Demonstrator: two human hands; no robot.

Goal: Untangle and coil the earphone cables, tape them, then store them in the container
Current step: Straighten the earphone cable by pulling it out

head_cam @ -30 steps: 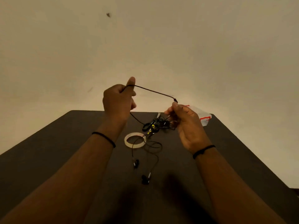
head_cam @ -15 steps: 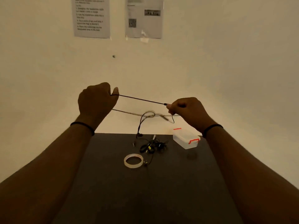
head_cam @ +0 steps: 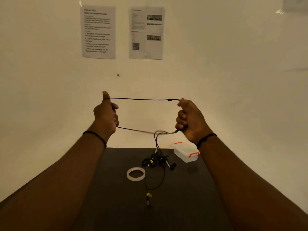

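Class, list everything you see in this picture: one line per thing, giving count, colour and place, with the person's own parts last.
earphone cable: one, black, stretched between both raised hands, hanging down to the table
tangled cables: one heap, black, table middle
tape roll: one, clear, in front of the heap
container: one, clear with red clips, table right
table: one, black
printed sheets: two, white, on the wall
wristbands: two, black, one on each wrist
left hand: grips the cable
right hand: grips the cable
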